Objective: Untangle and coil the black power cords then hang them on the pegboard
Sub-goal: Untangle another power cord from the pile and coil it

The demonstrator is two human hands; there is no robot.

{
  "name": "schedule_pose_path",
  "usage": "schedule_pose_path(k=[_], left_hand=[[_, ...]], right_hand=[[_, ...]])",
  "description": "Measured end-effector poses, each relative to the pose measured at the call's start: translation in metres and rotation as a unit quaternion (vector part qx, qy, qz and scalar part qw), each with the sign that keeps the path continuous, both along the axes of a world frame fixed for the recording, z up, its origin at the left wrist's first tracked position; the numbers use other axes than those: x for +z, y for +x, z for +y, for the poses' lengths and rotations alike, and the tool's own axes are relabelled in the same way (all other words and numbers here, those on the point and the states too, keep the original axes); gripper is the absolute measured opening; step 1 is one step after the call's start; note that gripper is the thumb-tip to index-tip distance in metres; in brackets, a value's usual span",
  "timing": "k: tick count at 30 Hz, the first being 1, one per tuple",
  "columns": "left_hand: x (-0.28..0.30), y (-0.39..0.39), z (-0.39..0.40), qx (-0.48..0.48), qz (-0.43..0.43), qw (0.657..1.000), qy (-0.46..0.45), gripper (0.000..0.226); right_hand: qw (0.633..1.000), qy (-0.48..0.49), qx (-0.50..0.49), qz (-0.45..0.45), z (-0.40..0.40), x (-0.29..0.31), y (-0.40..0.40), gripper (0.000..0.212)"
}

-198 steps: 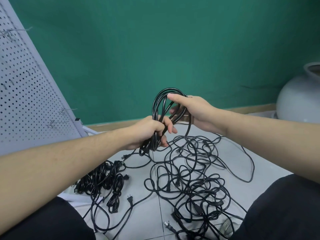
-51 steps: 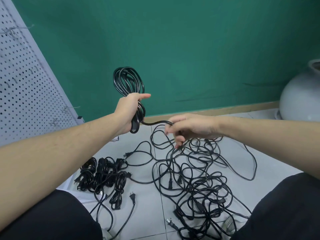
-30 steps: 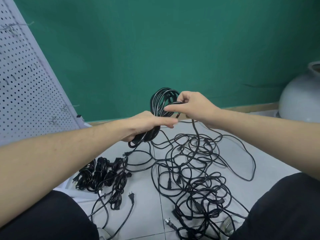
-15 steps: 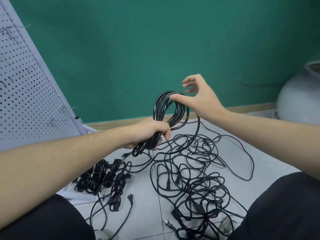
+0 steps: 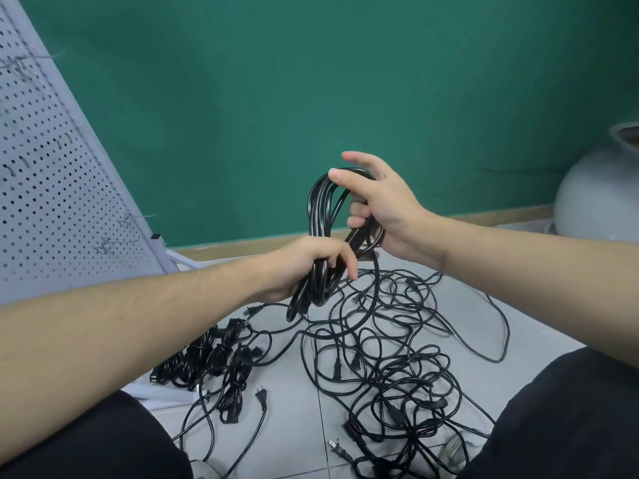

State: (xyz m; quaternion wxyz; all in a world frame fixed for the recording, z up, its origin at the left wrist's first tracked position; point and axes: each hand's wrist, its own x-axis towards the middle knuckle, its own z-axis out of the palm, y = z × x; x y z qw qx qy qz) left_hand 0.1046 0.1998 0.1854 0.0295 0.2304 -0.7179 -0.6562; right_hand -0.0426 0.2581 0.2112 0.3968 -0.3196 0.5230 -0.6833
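Observation:
My left hand (image 5: 306, 262) grips the lower part of a black coiled cord (image 5: 320, 216) held above the floor. Around the coil's upper right side my right hand (image 5: 383, 209) curls its thumb and lower fingers, while the index finger sticks out straight. From the coil a strand runs down into a tangled heap of black cords (image 5: 390, 368) on the tiled floor. Several bundled cords (image 5: 211, 361) lie to the left, below my left forearm. The white pegboard (image 5: 45, 188) leans at the far left with wire hooks on it.
A green wall stands behind. A large grey round vase (image 5: 601, 198) sits at the right edge. Loose plugs (image 5: 261, 397) lie on the tiles near my knees. My dark trouser legs fill both lower corners.
My right hand has come down onto the coil's upper right side and curled round the strands. The left hand keeps its grip on the coil, now held slightly lower.

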Motion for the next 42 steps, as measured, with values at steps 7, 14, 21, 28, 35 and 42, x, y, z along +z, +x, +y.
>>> schedule_pose_path(k=[7,14,21,28,35,42], left_hand=[[-0.004,-0.008,0.007,0.018,0.043,0.983,0.175,0.028],[0.004,-0.013,0.001,0.121,0.115,0.972,0.162,0.035],[0.022,-0.018,-0.010,0.231,0.241,0.927,0.173,0.044],[0.023,-0.017,-0.017,0.288,0.254,0.907,0.175,0.044],[0.024,-0.006,-0.038,0.374,0.184,0.907,0.061,0.021],[0.016,0.013,-0.069,0.398,0.008,0.914,-0.073,0.039]], right_hand=[[0.998,-0.026,0.001,-0.052,-0.002,0.003,0.002,0.039],[0.995,0.081,0.026,-0.044,-0.004,-0.011,-0.001,0.053],[0.925,0.256,0.198,0.197,0.007,-0.042,-0.007,0.054],[0.824,0.278,0.414,0.268,0.017,-0.046,0.027,0.037],[0.864,0.233,0.401,0.195,0.019,-0.049,0.029,0.026],[0.854,0.241,0.382,0.258,0.022,-0.041,0.018,0.015]])
